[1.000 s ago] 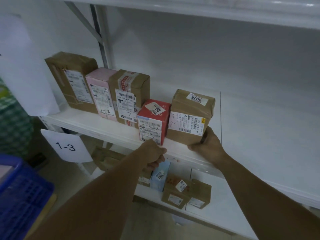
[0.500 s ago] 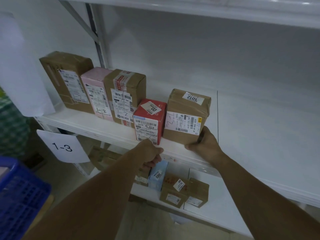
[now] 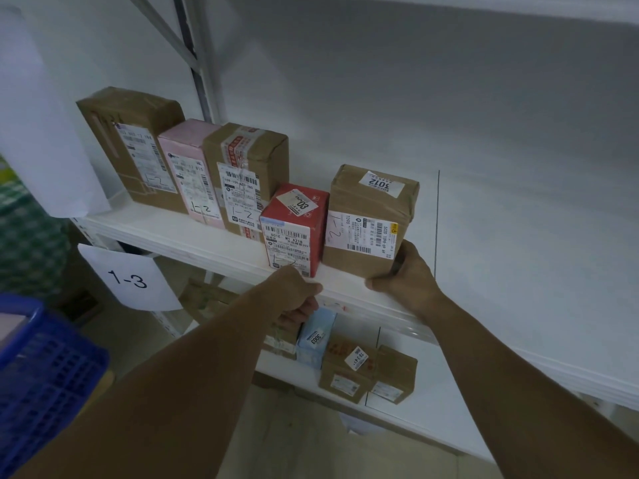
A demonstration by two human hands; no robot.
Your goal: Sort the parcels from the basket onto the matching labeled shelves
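Several parcels stand in a row on the white middle shelf [image 3: 179, 233]: a tall brown one [image 3: 135, 146], a pink one [image 3: 188, 167], a taped brown one [image 3: 245, 174], a small red one [image 3: 294, 229] and a brown parcel [image 3: 370, 216] at the right end marked "1-2". My right hand [image 3: 404, 274] grips that brown parcel's lower right corner, thumb along its front bottom edge. My left hand [image 3: 294, 292] is curled into a fist at the shelf's front edge, just below the red parcel, and it holds nothing. The blue basket [image 3: 41, 368] is at the lower left.
A paper sign reading "1-3" [image 3: 128, 280] hangs under the shelf's left end. The lower shelf [image 3: 432, 420] holds a light blue box [image 3: 316, 337] and small brown parcels [image 3: 345, 371]. The middle shelf stretches white to the right of the row. A metal upright [image 3: 200, 81] stands behind.
Both hands and the parcels keep their places. Only the view has shifted slightly.
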